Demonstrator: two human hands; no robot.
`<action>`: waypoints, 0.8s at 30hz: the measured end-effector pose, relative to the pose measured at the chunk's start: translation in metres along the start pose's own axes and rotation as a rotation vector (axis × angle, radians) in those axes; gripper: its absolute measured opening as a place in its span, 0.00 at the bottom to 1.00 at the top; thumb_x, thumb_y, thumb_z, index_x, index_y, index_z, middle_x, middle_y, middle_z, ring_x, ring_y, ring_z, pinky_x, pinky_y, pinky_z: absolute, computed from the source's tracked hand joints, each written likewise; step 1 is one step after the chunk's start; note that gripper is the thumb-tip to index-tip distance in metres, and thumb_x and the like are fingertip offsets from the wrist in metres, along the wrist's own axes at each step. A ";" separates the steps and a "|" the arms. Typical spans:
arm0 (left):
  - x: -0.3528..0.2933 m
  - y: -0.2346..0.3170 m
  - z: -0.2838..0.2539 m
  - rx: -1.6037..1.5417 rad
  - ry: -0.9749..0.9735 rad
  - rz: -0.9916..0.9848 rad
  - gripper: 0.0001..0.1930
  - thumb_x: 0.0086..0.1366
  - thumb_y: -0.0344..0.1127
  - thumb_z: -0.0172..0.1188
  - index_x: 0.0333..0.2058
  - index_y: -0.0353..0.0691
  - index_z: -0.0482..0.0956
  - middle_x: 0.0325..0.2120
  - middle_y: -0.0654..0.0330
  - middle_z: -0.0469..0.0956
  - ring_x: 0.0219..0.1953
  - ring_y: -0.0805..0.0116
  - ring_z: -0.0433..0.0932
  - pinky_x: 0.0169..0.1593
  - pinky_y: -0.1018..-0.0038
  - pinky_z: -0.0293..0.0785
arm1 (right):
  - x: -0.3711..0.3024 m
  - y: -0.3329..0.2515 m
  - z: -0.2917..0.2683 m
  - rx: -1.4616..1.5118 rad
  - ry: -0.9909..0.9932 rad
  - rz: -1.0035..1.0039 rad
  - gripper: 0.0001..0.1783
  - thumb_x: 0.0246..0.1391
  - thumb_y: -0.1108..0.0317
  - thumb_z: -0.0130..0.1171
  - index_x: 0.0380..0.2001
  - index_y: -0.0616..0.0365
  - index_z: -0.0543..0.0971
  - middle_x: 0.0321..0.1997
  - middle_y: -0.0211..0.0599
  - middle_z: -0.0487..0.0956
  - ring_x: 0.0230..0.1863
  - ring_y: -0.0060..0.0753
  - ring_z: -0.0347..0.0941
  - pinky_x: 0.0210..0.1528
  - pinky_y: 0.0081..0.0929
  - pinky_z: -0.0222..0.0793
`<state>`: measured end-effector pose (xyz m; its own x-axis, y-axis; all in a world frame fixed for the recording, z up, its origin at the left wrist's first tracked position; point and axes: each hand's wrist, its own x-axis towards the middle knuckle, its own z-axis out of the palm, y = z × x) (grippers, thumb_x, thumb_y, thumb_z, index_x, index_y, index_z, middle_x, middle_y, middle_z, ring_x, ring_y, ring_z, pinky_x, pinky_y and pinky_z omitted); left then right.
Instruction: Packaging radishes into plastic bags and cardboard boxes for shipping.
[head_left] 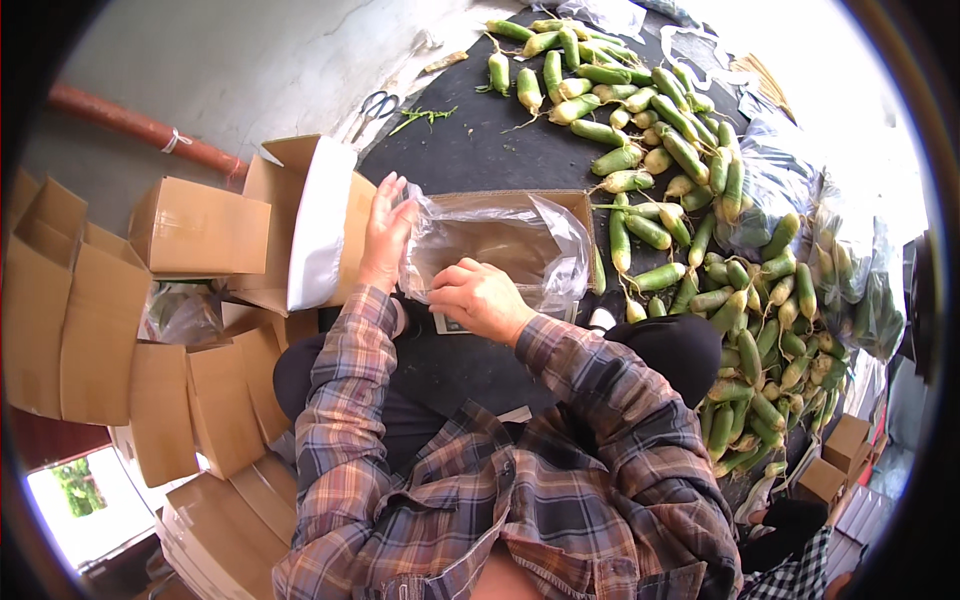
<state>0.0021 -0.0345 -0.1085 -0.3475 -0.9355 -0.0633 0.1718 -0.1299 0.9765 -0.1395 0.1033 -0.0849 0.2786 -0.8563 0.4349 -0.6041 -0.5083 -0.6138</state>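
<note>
An open cardboard box [586,203] lined with a clear plastic bag [562,232] sits in front of me. My left hand [386,235] is at the box's left side, its thumb and fingers closed on the bag's gathered edge. Over the near left part of the opening, my right hand [482,300] has curled fingers pinching the plastic near the rim; its fingertips are partly hidden. A pale flat device [452,325] shows under the near edge of the box. Inside the liner only the brown bottom is visible.
Many green radishes [685,155] lie heaped on the black mat [470,130] from the far side round to the right. Several open cardboard boxes [200,230] crowd the left. Scissors [378,105] lie at the far left. Filled plastic bags [765,180] stand beyond the radishes.
</note>
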 end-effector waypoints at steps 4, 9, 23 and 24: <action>-0.008 -0.007 0.008 0.441 -0.185 0.174 0.42 0.55 0.23 0.61 0.65 0.43 0.48 0.61 0.46 0.57 0.64 0.59 0.55 0.63 0.67 0.54 | 0.004 -0.017 -0.022 -0.257 -0.113 0.555 0.15 0.54 0.55 0.53 0.42 0.51 0.74 0.36 0.39 0.78 0.41 0.44 0.74 0.39 0.41 0.69; -0.002 -0.013 0.002 0.459 -0.158 0.186 0.45 0.56 0.24 0.60 0.66 0.46 0.41 0.60 0.44 0.56 0.62 0.58 0.58 0.62 0.68 0.58 | -0.017 -0.006 -0.070 -0.882 -0.180 0.798 0.27 0.52 0.53 0.56 0.51 0.56 0.69 0.56 0.40 0.66 0.62 0.43 0.56 0.48 0.60 0.61; -0.002 -0.018 -0.003 0.271 0.012 -0.165 0.30 0.64 0.36 0.53 0.63 0.38 0.55 0.60 0.54 0.58 0.61 0.66 0.57 0.62 0.73 0.54 | -0.070 0.076 -0.123 -0.094 -0.205 0.959 0.35 0.46 0.56 0.58 0.58 0.53 0.65 0.42 0.44 0.79 0.46 0.45 0.75 0.49 0.33 0.68; 0.001 -0.020 -0.006 0.270 0.022 -0.160 0.29 0.65 0.36 0.53 0.62 0.38 0.56 0.59 0.55 0.59 0.58 0.68 0.59 0.60 0.74 0.56 | -0.072 0.065 -0.127 -0.093 -0.141 0.926 0.36 0.44 0.57 0.60 0.57 0.55 0.65 0.39 0.45 0.79 0.43 0.42 0.76 0.47 0.34 0.69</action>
<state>0.0035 -0.0349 -0.1298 -0.3295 -0.9176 -0.2222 -0.1360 -0.1868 0.9729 -0.2933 0.1441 -0.0726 -0.2584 -0.9221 -0.2880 -0.6857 0.3851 -0.6177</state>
